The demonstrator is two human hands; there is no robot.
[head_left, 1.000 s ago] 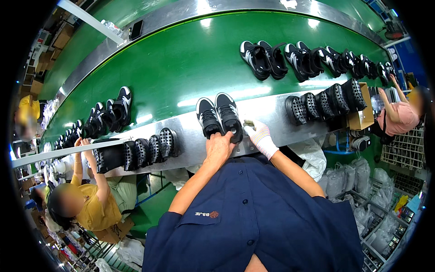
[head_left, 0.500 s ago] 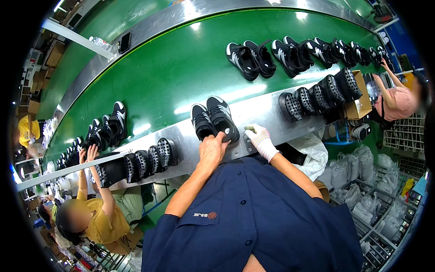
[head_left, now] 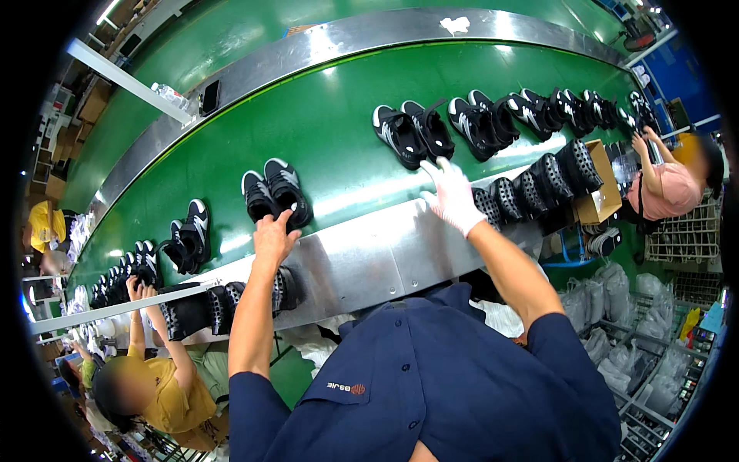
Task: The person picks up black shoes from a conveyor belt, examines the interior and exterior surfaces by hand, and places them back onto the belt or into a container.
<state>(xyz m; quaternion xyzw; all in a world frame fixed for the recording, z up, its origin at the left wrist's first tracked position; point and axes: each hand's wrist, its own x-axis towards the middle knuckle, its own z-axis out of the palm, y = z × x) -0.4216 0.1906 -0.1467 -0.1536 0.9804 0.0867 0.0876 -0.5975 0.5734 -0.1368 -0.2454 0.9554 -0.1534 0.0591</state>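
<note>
A pair of black shoes with white toes and pale stripes (head_left: 275, 189) stands on the green conveyor belt, left of centre. At their heels is my bare left hand (head_left: 274, 239), fingertips against the near ends and thumb apart; it does not grip them. My right hand (head_left: 454, 202), in a white knit glove, stretches out with spread fingers. Its fingertips reach the heels of another similar pair (head_left: 414, 137), but I cannot tell whether they touch. Nothing is held in the right hand.
A metal ledge (head_left: 362, 258) runs along the belt's near side. Black studded shoe-shaped forms (head_left: 539, 183) stand in rows on it at right and left. More shoes (head_left: 531, 114) line the belt. A cardboard box (head_left: 608, 181) and co-workers (head_left: 666, 185) are on both sides.
The pair at my left hand has gone from the ledge before me onto the belt, leftward. My left hand has loosened its hold. My gloved hand has moved forward to the other pair.
</note>
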